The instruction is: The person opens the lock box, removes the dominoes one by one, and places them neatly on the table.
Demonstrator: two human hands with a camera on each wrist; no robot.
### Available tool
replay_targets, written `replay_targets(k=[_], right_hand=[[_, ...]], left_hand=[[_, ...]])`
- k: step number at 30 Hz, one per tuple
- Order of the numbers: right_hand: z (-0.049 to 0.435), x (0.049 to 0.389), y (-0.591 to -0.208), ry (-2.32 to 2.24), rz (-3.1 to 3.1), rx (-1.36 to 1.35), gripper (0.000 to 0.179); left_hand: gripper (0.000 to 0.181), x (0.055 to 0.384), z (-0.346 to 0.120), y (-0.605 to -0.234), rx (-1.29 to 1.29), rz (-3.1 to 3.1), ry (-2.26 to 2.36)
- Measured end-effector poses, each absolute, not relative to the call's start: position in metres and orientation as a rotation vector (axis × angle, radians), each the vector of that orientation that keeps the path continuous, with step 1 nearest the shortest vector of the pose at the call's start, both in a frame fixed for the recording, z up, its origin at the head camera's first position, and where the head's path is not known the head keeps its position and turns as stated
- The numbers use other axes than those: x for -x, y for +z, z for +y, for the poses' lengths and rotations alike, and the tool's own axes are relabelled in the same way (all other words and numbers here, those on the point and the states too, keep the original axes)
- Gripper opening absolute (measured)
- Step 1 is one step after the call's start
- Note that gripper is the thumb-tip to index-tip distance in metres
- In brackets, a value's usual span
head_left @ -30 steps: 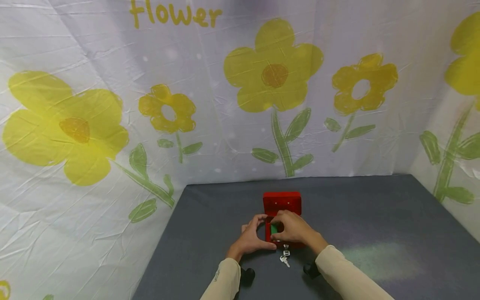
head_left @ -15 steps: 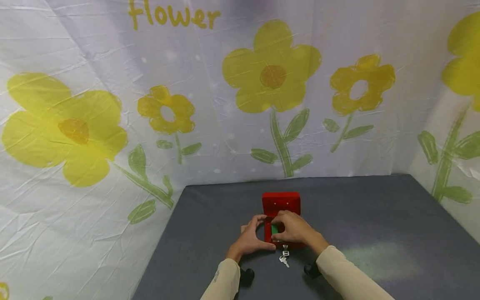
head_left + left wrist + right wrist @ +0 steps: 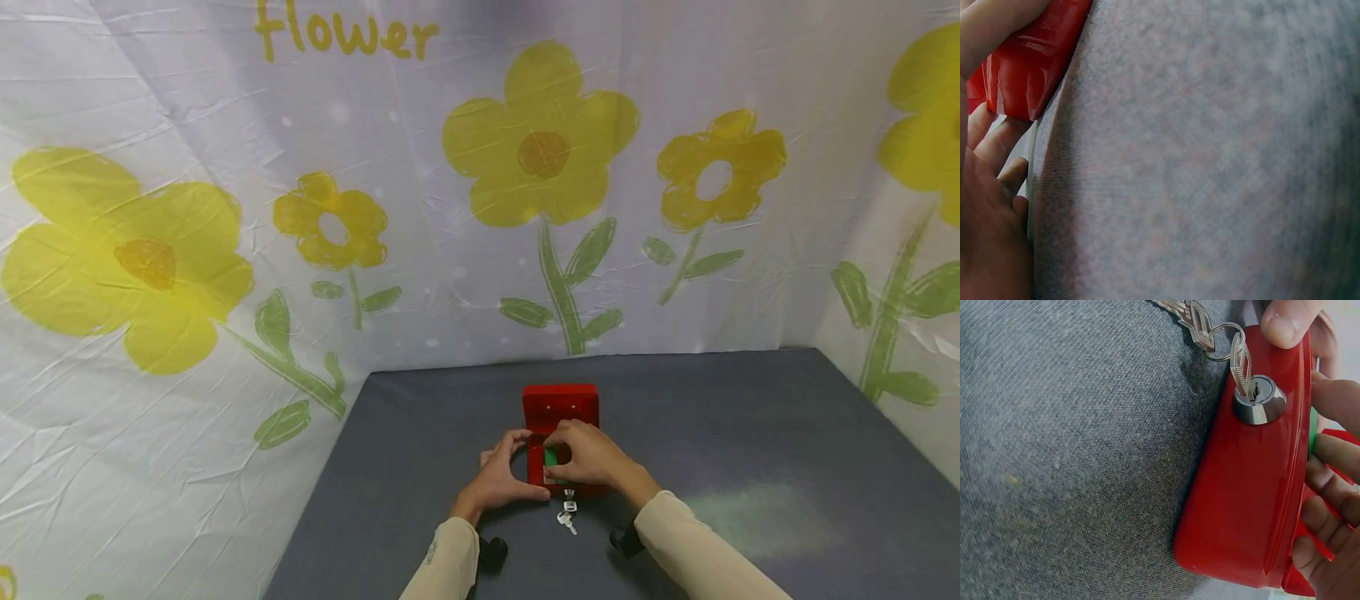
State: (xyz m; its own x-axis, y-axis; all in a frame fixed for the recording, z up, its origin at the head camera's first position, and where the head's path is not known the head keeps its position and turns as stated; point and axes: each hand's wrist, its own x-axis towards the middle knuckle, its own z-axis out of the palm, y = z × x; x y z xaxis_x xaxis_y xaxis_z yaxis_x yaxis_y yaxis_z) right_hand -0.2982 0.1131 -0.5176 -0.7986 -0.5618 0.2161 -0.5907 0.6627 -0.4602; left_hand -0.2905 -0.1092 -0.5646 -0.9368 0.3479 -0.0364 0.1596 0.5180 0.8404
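Note:
A red cash box (image 3: pixel 535 468) stands with its lid raised at the back. Its left side is held by my left hand (image 3: pixel 500 477), thumb at the front wall and fingers toward the back; the right wrist view shows that thumb (image 3: pixel 1282 330) on the front edge. My right hand (image 3: pixel 592 456) reaches over the box and pinches a flat green piece (image 3: pixel 551 457) between thumb and fingers. A pale patch shows beside the thumb; what kind of thing the green piece is stays unclear. The hand hides most of the inside.
A key sits in the box's front lock (image 3: pixel 1260 400), and more keys (image 3: pixel 567 522) hang from its ring onto the dark grey tabletop (image 3: pixel 720 433). Behind the table hangs a white cloth (image 3: pixel 450 275) with yellow flowers.
The head view has shifted slightly. A little more of the green piece and its pale patch shows beneath my right hand. My left hand keeps its hold on the cash box.

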Motion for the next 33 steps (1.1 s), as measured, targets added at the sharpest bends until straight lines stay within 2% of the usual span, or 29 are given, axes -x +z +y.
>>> replay_targets(k=[33], right_hand=[[0.125, 0.298, -0.512, 0.796, -2.836, -0.938, 0.043]], left_hand=[[0.092, 0.292, -0.110, -0.568, -0.432, 2.572, 1.358]])
